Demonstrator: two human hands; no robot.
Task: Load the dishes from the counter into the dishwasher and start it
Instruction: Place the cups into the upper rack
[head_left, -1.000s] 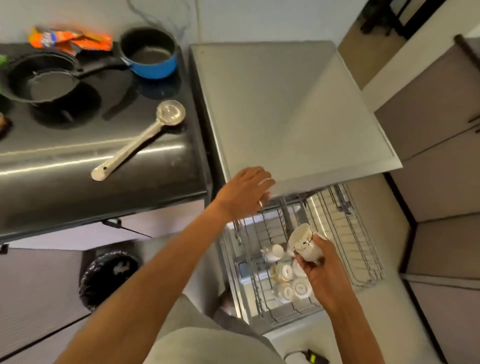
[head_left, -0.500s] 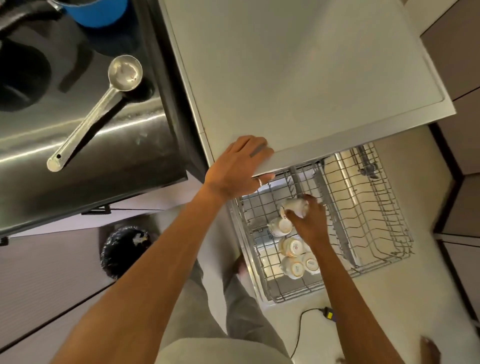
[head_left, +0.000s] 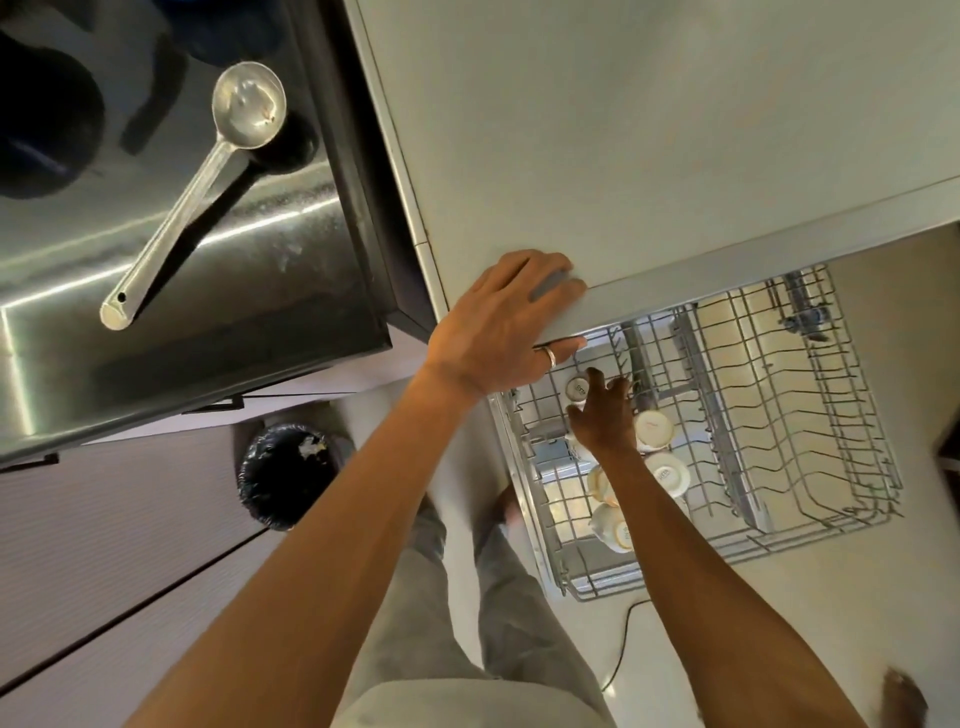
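Right hand (head_left: 602, 415) no longer grips cup (head_left: 576, 388); cup now set upside down in rack (head_left: 831, 467), fingers spread above

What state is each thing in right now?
Rack: pulled out from under the counter.
Cups: upside down in the rack.
Ladle: lying flat on the stove, bowl up.
Bin: open, lined with a black bag.
Left hand: resting on the counter edge.
Right hand: open over the cups, holding nothing.

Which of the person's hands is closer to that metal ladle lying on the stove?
Left. The left hand rests on the counter edge, right of the ladle; the right hand is farther right, down among the cups in the dishwasher rack.
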